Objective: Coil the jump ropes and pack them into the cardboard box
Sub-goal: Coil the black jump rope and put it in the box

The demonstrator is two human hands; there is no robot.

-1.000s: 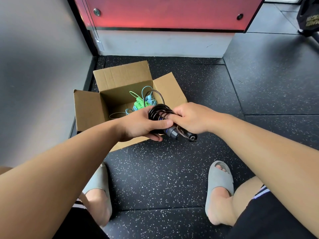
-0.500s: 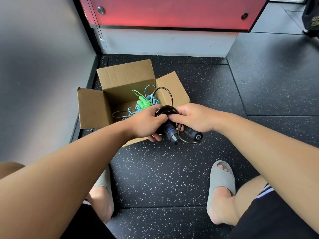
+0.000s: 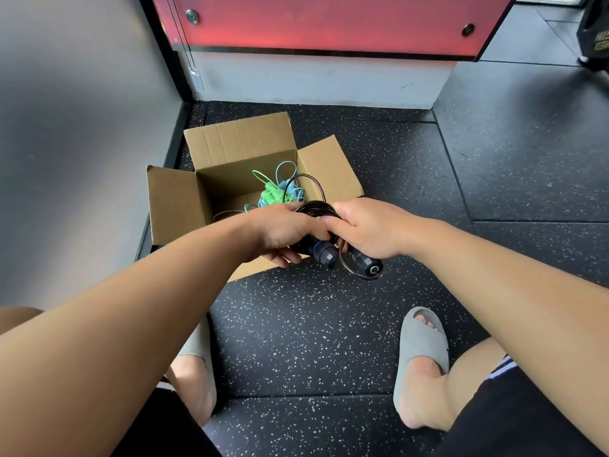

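A black jump rope (image 3: pixel 324 255) with a coiled cord and two black handles is held just in front of the open cardboard box (image 3: pixel 237 143). My left hand (image 3: pixel 283 232) grips the coil from the left. My right hand (image 3: pixel 369 227) grips it from the right, over the handles. One loop of black cord arches up over the box's right flap. Inside the box lie a green jump rope (image 3: pixel 270 195) and a light blue jump rope (image 3: pixel 286 171), loosely bundled.
The box stands on black speckled rubber flooring (image 3: pixel 296 324) in a corner, with a grey wall (image 3: pixel 82 127) on the left and a red panel (image 3: pixel 329 21) above a white base behind. My feet in grey slides (image 3: pixel 421 338) rest on the floor below my hands.
Both hands have shifted slightly with the black rope, tightening the coil. A loose loop of cord now rises over the box, and the handles point down to the right.
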